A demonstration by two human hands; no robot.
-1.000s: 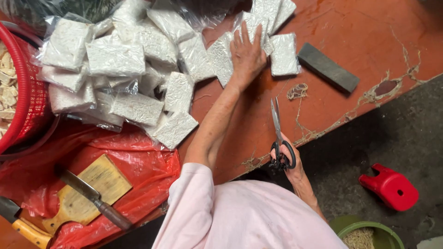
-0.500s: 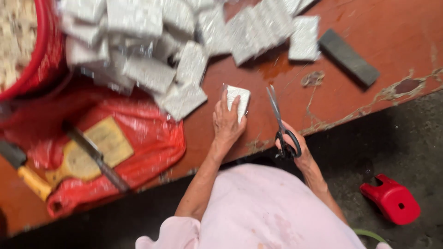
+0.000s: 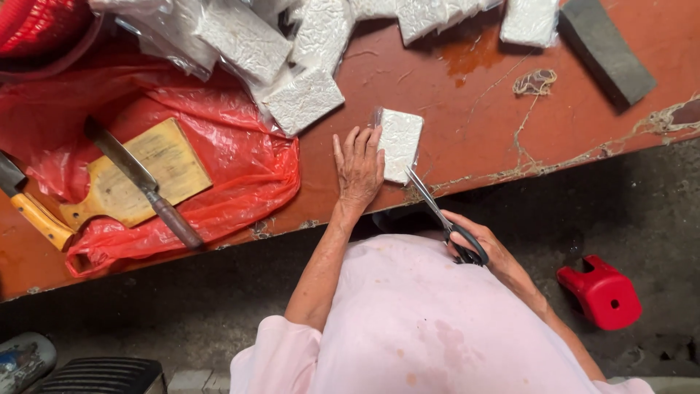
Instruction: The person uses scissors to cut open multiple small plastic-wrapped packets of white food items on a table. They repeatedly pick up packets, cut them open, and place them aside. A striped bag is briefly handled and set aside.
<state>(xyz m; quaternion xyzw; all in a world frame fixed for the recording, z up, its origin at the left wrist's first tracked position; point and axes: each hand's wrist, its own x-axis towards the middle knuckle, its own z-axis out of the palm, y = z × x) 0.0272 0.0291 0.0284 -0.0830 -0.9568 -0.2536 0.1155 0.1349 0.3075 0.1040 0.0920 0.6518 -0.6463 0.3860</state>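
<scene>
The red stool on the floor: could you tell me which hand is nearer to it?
Right. The right hand, holding scissors, is just left of the red stool; the left hand rests farther off on the table.

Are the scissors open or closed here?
Open, slightly. The scissors in the right hand show two blades parted in a narrow V, tips at the edge of the white packet steadied by the left hand.
</scene>
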